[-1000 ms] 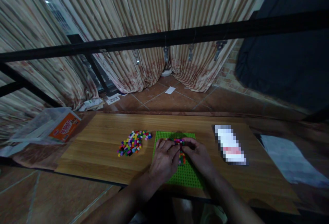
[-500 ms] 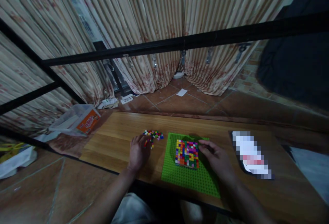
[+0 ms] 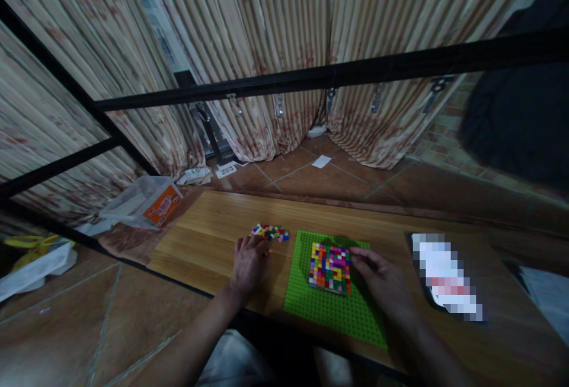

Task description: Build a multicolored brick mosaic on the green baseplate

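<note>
My left hand reaches down over small loose bricks on the table, its fingers bent and slightly apart; a few bricks show beside the fingertips. Just beyond it lies a pile of multicoloured toy bricks. A square block of many coloured bricks sits on a green baseplate. At the block's upper right edge is my right hand, thumb and forefinger pinched together. Whatever is between those fingertips is too small to make out.
The wooden table holds a phone with a blurred screen on the right. A clear plastic box with an orange label stands beyond the left end. A black metal bar crosses before the curtains.
The view has swung slightly left, so everything appears further right. My left hand has moved nearer over the loose bricks, covering some of them. My right hand stays at the block's edge.
</note>
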`<control>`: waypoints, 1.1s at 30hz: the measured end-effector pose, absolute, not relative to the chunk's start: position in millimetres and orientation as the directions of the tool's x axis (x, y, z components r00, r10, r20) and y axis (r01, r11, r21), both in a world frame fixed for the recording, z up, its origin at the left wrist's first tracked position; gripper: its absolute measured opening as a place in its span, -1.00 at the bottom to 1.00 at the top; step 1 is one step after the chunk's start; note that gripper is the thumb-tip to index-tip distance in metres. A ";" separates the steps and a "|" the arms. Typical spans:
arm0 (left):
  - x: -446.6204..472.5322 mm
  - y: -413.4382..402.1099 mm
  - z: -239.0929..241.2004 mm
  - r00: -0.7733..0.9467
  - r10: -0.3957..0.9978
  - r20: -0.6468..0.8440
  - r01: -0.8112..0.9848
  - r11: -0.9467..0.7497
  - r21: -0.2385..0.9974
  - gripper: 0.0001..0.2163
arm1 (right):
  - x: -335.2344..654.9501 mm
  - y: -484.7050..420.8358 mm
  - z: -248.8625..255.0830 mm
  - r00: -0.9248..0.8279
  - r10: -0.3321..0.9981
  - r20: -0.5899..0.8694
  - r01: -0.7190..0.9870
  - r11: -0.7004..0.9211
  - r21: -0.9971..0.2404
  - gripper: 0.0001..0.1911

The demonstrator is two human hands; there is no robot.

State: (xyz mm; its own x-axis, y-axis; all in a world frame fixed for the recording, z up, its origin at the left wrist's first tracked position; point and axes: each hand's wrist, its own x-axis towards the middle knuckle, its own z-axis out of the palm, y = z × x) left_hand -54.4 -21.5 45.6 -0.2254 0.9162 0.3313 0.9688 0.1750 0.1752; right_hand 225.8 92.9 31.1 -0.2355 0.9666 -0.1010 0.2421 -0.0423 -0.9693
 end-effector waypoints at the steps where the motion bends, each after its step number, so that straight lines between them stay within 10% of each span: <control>1: -54.3 -21.1 45.2 -0.230 0.916 0.329 0.968 0.182 0.171 -0.87 | 226.0 93.3 30.0 -0.236 0.967 -0.099 0.242 -0.040 -0.969 -0.62; 17: -31.1 -19.0 52.9 -0.111 0.963 0.246 0.961 0.041 0.273 -0.70 | 227.5 91.7 32.7 -0.252 0.964 -0.089 0.262 -0.020 -0.965 -0.66; 33: -25.8 -8.6 42.8 -0.083 0.966 0.246 0.994 0.064 0.083 -0.77 | 224.0 90.6 35.8 -0.262 0.965 0.004 0.224 0.065 -0.972 -0.67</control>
